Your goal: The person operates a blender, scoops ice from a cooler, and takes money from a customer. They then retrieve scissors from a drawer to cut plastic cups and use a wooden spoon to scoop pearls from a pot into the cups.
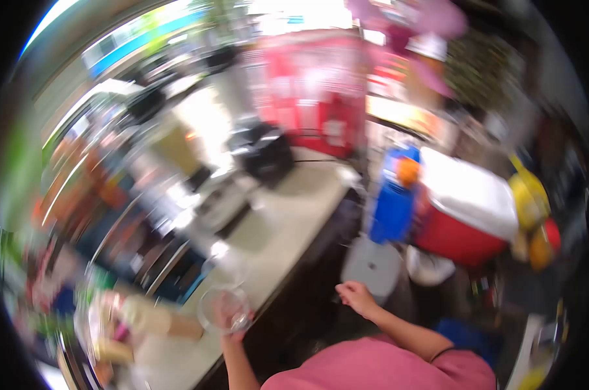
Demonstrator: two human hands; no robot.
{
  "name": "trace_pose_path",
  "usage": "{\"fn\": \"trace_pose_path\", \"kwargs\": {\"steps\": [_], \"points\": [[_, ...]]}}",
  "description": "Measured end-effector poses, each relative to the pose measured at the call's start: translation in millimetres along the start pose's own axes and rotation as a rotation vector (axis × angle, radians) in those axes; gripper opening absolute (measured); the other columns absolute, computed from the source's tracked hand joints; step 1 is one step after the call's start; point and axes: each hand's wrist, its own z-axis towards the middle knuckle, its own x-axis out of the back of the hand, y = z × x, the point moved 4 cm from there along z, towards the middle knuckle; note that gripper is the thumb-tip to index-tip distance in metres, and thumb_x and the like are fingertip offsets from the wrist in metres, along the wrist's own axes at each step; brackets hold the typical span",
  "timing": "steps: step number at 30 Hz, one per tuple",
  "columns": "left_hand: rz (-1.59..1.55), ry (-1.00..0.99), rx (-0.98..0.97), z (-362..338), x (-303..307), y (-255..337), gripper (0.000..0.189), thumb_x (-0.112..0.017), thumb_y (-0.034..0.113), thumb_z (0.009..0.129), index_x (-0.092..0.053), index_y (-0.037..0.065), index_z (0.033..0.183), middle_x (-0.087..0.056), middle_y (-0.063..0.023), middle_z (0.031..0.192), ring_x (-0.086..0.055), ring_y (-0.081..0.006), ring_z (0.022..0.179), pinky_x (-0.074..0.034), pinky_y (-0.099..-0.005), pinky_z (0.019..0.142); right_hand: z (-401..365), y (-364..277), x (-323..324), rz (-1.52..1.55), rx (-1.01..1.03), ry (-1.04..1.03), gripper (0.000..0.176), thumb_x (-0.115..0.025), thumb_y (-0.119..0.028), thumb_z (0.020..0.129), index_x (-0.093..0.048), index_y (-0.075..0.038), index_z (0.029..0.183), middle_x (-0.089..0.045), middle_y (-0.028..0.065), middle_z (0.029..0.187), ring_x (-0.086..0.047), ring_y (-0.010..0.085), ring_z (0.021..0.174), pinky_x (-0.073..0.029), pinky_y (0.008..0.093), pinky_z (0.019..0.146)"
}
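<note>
My left hand [234, 323] is closed around a clear cup [206, 305], low over the edge of the pale counter [294, 221]. The cup looks see-through, and its rim is turned up towards me. My right hand [354, 296] is curled closed in the air, above a grey lid-like surface [372, 263] beside the counter. Its fingers hide whatever may be inside. Motion blur smears much of the view.
A dark blender-like machine [262, 153] stands on the counter before a red box [310, 91]. Pale bottles [158, 318] stand at the near left. Right of the counter are a blue container [392, 201] and a red cooler [460, 227] with a white lid.
</note>
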Motion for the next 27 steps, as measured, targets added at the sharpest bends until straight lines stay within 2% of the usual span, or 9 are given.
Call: {"fn": "trace_pose_path", "kwargs": {"steps": [1,3,9,11,12,15,18,22,27], "points": [[-0.045,-0.182,0.071,-3,-25,-11,0.058,-0.04,0.063,0.092,-0.037,0.03,0.139,-0.062,-0.0215,0.106,-0.064,-0.0335,0.073,-0.055,-0.0439,0.059,-12,13,19,-0.059,-0.025,-0.008,0.029,-0.06,-0.031,0.093,-0.059,-0.006,0.078,-0.055,-0.0005,0.061,-0.052,0.0076,0.056,-0.042,0.0235,0.053],[0.042,-0.181,0.218,10,-78,-63,0.059,-0.037,0.065,0.092,-0.039,0.03,0.139,-0.065,-0.0173,0.098,-0.064,-0.0315,0.062,-0.052,-0.0421,0.05,-37,38,66,-0.139,-0.075,-0.054,0.03,-0.059,-0.033,0.093,-0.06,-0.005,0.08,-0.059,0.0013,0.064,-0.055,0.0085,0.058,-0.045,0.0254,0.054],[0.281,-0.477,0.84,25,-201,-273,0.062,-0.035,0.066,0.092,-0.043,0.023,0.136,-0.064,-0.0217,0.102,-0.064,-0.0361,0.067,-0.054,-0.0449,0.055,-151,69,207,-0.022,-0.323,0.457,0.028,-0.059,-0.032,0.091,-0.062,-0.005,0.084,-0.064,0.0025,0.07,-0.058,0.0095,0.06,-0.047,0.0273,0.056],[0.371,-0.63,1.02,7,-247,-339,0.066,-0.036,0.067,0.091,-0.038,0.02,0.138,-0.061,-0.0222,0.105,-0.064,-0.0355,0.069,-0.055,-0.0445,0.059,-195,85,250,0.101,-0.219,0.671,0.026,-0.062,-0.029,0.089,-0.063,-0.004,0.082,-0.064,0.0023,0.068,-0.059,0.01,0.06,-0.047,0.0278,0.055],[0.483,-0.595,1.007,-2,-266,-369,0.067,-0.036,0.067,0.091,-0.036,0.02,0.138,-0.06,-0.0222,0.106,-0.064,-0.0353,0.071,-0.055,-0.0443,0.062,-212,102,269,0.138,-0.226,0.664,0.026,-0.07,-0.024,0.085,-0.062,-0.003,0.097,-0.066,0.0052,0.084,-0.06,0.0091,0.068,-0.049,0.026,0.062],[0.764,-0.613,0.959,-40,-312,-453,0.071,-0.034,0.069,0.09,-0.027,0.021,0.141,-0.056,-0.0226,0.114,-0.063,-0.0368,0.077,-0.054,-0.0471,0.069,-263,59,284,0.213,0.027,0.648,0.062,-0.08,-0.023,0.077,-0.048,-0.004,0.127,-0.06,0.0124,0.113,-0.061,0.014,0.09,-0.05,0.0282,0.075],[0.807,-0.801,1.031,-82,-337,-525,0.073,-0.031,0.07,0.09,-0.019,0.022,0.144,-0.05,-0.0226,0.126,-0.062,-0.0402,0.086,-0.052,-0.0537,0.076,-272,15,285,0.181,0.304,0.778,0.107,-0.087,-0.024,0.067,-0.017,-0.008,0.146,-0.033,0.0189,0.144,-0.047,0.0263,0.121,-0.046,0.0381,0.092],[0.617,-0.797,1.344,-122,-369,-588,0.066,-0.034,0.065,0.093,-0.028,0.022,0.142,-0.054,-0.0219,0.122,-0.063,-0.037,0.082,-0.054,-0.0474,0.071,-297,11,316,0.236,0.445,1.11,0.093,-0.081,-0.012,0.073,-0.021,-0.008,0.144,-0.034,0.0175,0.142,-0.047,0.0259,0.121,-0.047,0.04,0.094],[0.467,-0.987,1.633,-125,-408,-681,0.061,-0.033,0.061,0.095,-0.031,0.025,0.144,-0.058,-0.0222,0.119,-0.065,-0.0347,0.07,-0.056,-0.0427,0.058,-422,49,398,0.089,0.064,1.772,0.059,-0.069,-0.005,0.08,-0.039,-0.004,0.131,-0.049,0.0135,0.126,-0.055,0.0214,0.107,-0.05,0.0318,0.086]]}}
